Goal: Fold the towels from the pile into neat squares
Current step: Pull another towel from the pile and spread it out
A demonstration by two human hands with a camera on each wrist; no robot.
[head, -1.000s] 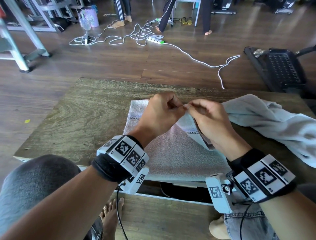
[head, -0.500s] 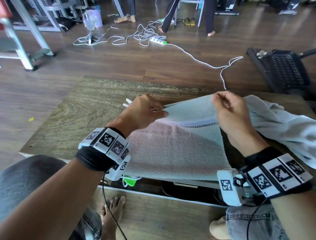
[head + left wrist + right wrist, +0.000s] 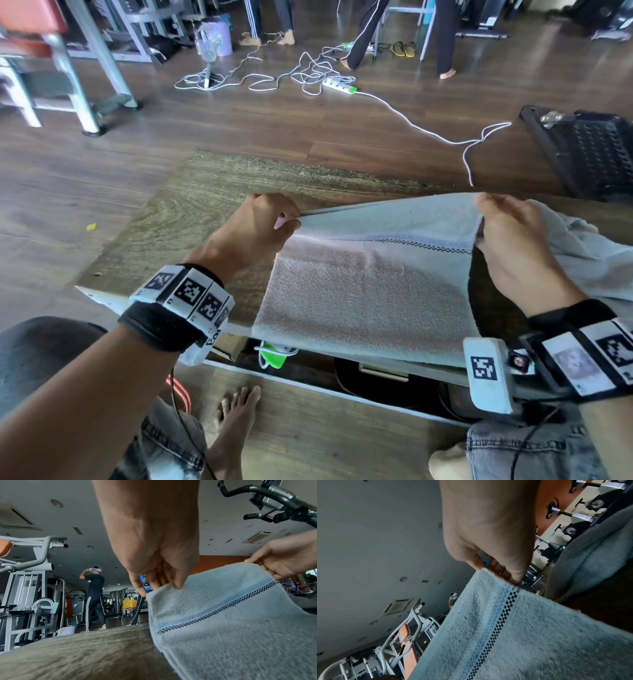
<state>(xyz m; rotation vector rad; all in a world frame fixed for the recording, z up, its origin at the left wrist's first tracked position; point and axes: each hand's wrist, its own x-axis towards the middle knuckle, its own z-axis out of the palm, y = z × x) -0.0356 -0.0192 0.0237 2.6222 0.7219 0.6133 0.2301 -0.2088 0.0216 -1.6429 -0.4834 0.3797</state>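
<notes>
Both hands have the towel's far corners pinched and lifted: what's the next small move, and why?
Probably carry that edge toward the body and lay it on the near edge. The left hand and right hand each pinch a corner, the towel is taut between them, and its near part rests on the table.

A worn wood-grain tabletop (image 3: 191,219) fills the middle of the head view. A pale blue towel (image 3: 370,294) drapes over its near edge at centre; a crumpled towel (image 3: 589,260) lies at the right edge.
</notes>
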